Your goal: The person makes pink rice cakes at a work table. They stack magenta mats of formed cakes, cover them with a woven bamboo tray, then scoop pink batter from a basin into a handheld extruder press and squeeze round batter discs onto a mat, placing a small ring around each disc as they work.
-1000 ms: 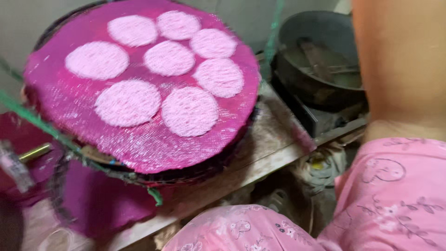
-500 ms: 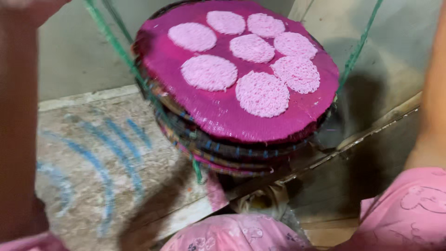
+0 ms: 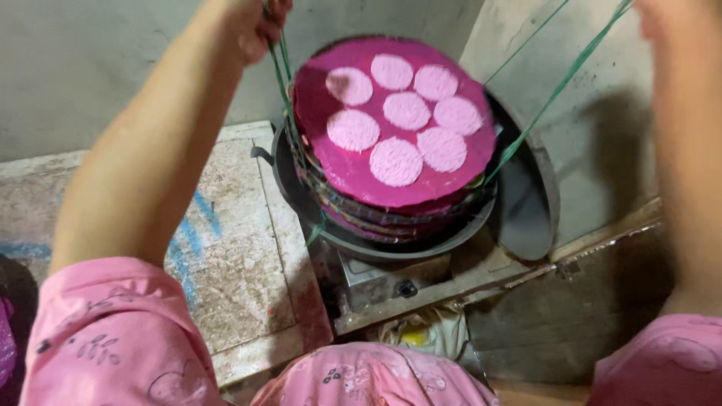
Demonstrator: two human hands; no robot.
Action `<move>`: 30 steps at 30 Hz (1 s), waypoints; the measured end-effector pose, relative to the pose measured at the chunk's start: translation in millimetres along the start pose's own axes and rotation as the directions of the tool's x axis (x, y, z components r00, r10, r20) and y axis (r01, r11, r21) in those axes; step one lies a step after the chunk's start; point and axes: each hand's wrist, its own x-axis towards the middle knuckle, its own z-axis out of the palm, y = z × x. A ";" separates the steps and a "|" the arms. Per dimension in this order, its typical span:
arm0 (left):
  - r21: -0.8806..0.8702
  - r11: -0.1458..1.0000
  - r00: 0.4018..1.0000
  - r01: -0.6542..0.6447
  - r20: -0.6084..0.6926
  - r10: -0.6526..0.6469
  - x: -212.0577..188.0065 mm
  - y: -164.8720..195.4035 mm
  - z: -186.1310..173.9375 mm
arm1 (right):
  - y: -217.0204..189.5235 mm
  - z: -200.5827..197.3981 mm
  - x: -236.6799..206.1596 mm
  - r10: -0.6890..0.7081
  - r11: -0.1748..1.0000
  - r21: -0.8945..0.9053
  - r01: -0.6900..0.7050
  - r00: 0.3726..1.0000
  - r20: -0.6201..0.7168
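The fingers of the left hand are curled into a fist around thin green plastic strings, gripping them at the top edge of the view. From that fist the strings run down to the near left rim of a stack of round flat trays. The right hand is raised at the upper right corner and mostly cut off by the frame, so I cannot tell how its fingers are set; more green strings slant down from near it to the right rim of the same stack.

The topmost tray is covered by a magenta round cloth, and on it lie seven pale pink round discs of lacy batter, one in the middle and six in a ring about it, none overlapping. The stack sits in or just above a wide dark metal pan; which of the two cannot be told. The pan rests on a small metal stove with a dark knob at its front. A dark round lid leans upright against the grey wall just to the right of the pan.

Left of the stove lies a worn stone slab with blue streaks. Both forearms come out of pink patterned sleeves, and pink cloth fills the bottom edge.
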 end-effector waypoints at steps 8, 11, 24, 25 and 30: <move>0.093 0.991 0.984 0.092 -0.164 -0.076 5.5 -48.9 11.1 | 1.9 22.3 -5.9 0.029 0.997 0.062 -0.034 0.997 0.074; 0.156 0.986 0.988 0.056 -0.151 -0.032 2.0 -60.2 5.0 | -11.8 23.2 -15.0 0.005 0.981 0.193 -0.023 0.996 0.092; 0.653 0.754 0.937 0.076 -0.304 0.169 -70.6 -167.3 -220.0 | 107.4 -202.8 -185.7 0.630 0.728 -0.283 -0.625 0.446 0.636; 0.623 0.762 0.907 0.177 -0.404 0.120 -91.4 -184.0 -242.2 | 125.7 -211.7 -206.9 0.731 0.605 -0.328 -0.726 0.343 0.589; 0.509 0.851 0.798 0.131 -0.563 0.214 -122.1 -244.5 -278.8 | 218.5 -219.0 -235.8 0.603 0.797 -0.246 -0.551 0.731 0.318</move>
